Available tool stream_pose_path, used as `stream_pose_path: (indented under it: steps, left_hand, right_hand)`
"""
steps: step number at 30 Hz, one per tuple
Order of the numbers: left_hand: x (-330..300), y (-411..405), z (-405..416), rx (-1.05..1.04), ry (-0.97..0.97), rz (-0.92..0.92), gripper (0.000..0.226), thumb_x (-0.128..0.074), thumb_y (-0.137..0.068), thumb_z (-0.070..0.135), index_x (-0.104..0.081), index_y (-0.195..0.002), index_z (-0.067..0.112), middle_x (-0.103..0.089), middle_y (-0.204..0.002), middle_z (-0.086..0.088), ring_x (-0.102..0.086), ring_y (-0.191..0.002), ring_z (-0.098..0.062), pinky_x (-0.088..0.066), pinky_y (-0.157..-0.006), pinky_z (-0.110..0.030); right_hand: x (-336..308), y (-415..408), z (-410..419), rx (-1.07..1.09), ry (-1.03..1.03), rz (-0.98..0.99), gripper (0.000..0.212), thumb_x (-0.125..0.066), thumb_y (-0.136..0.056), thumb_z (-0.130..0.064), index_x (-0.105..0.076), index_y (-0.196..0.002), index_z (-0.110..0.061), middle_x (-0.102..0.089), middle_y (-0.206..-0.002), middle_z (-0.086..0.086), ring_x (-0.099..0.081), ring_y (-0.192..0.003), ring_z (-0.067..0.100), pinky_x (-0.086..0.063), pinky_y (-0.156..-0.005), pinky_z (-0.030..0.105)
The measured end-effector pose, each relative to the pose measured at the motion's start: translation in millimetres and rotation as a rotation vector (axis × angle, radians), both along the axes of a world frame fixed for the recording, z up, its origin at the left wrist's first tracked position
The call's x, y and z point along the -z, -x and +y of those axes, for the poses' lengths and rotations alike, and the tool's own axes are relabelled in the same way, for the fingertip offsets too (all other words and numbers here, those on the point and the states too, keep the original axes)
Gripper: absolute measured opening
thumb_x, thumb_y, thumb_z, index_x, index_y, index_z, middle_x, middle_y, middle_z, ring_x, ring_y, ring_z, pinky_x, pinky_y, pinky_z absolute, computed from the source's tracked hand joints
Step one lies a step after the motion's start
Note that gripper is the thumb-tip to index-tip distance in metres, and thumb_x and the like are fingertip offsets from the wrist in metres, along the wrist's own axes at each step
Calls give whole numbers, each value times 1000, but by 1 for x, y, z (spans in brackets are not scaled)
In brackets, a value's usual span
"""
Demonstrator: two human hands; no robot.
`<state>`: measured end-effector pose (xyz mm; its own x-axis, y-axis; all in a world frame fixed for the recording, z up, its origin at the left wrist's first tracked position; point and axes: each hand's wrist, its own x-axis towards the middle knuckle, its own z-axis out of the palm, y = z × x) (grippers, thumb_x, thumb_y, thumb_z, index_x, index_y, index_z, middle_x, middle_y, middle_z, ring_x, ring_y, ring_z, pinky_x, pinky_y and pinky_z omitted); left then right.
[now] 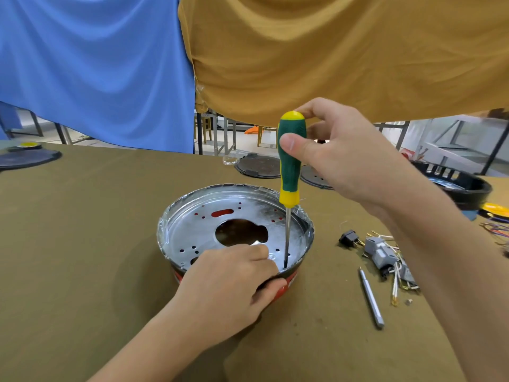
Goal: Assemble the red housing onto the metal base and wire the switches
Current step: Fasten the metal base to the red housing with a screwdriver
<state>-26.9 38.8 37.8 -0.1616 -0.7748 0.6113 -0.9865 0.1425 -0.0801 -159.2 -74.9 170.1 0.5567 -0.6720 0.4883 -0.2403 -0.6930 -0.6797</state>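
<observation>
A round silver metal base (192,232) with a large centre hole and several small holes sits inside the red housing (289,279), whose rim shows beneath it at the front. My left hand (228,282) grips the near edge of the assembly, fingers over the metal, thumb on the red wall. My right hand (338,150) holds a green and yellow screwdriver (290,161) upright by its handle; the tip stands in a hole near the base's front right edge. Grey switches with wires (382,252) lie on the table to the right.
A thin metal bit (371,299) lies right of the housing. A small black switch (349,238) sits nearby. Dark round lids (259,166) rest at the back, a black basket (462,186) at far right, another dark lid (27,158) at far left. Blue and mustard cloths hang behind.
</observation>
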Motion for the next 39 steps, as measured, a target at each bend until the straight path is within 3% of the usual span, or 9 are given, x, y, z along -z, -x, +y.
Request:
stream_pose_path:
  steps: [2,6,9,12,16,22,30,36,39]
  left_hand:
    - [0,0,0,-5,1,4,34,-46,-90,45,-59,-63,28,-43,-65,13,-40,-52,-4,-17,-42,-14]
    - [-3,1,1,-6,-9,6,35,-44,-90,45,-60,-63,29,-43,-64,14,-40,-51,-3,-12,-45,-10]
    - [-2,1,1,15,-10,21,35,-45,-90,45,-59,-63,28,-43,-64,13,-40,-52,-4,-24,-38,-17]
    - [1,0,0,39,2,43,34,-46,-90,45,-61,-64,27,-46,-65,11,-44,-53,-6,-37,-35,-25]
    - [1,-1,-1,42,4,39,34,-47,-90,44,-62,-65,27,-45,-65,11,-45,-53,-7,-38,-35,-26]
    - [0,-1,-1,42,7,24,33,-47,-90,44,-62,-65,28,-42,-64,12,-42,-52,-5,-32,-36,-21]
    - [1,-1,0,36,-8,-23,32,-46,-90,48,-62,-71,27,-48,-68,13,-50,-55,-7,-40,-36,-27]
    - [-1,-2,-1,40,7,-68,33,-45,-91,45,-60,-68,26,-47,-67,13,-48,-55,-6,-32,-36,-21]
    - [-1,-3,-1,43,17,-82,32,-46,-91,44,-59,-68,26,-46,-66,14,-47,-54,-5,-25,-40,-18]
  right_hand:
    - [1,-1,-1,89,55,22,17,-65,-92,-39,-55,-101,-28,-65,-92,-1,-56,-73,11,-37,-59,27]
    - [4,-2,0,126,107,23,23,-63,-92,-44,-52,-101,-26,-59,-84,-4,-49,-65,7,-34,-56,28]
    - [2,1,-1,-10,30,37,18,-59,-96,-37,-55,-111,-28,-62,-96,0,-48,-52,2,-42,-51,26]
    - [-1,5,-1,-114,-43,16,20,-62,-96,-27,-61,-115,-32,-61,-90,-1,-46,-46,2,-44,-45,21]
    - [2,0,-3,52,94,10,15,-67,-91,-35,-62,-105,-32,-62,-89,-6,-53,-71,6,-38,-60,23]
    - [7,-3,1,168,170,-12,19,-67,-89,-41,-57,-101,-29,-56,-80,-15,-51,-71,2,-34,-57,19]
    - [8,-4,-6,-60,53,-104,16,-61,-96,-28,-61,-111,-28,-62,-98,-2,-50,-57,2,-46,-56,25]
    - [25,-16,-13,-190,-7,-223,27,-50,-102,-19,-54,-129,-26,-53,-85,-13,-53,-64,-4,-46,-60,14]
    - [35,-22,-9,-183,146,-254,29,-49,-103,-24,-51,-131,-23,-52,-84,-20,-52,-72,-2,-47,-64,14]
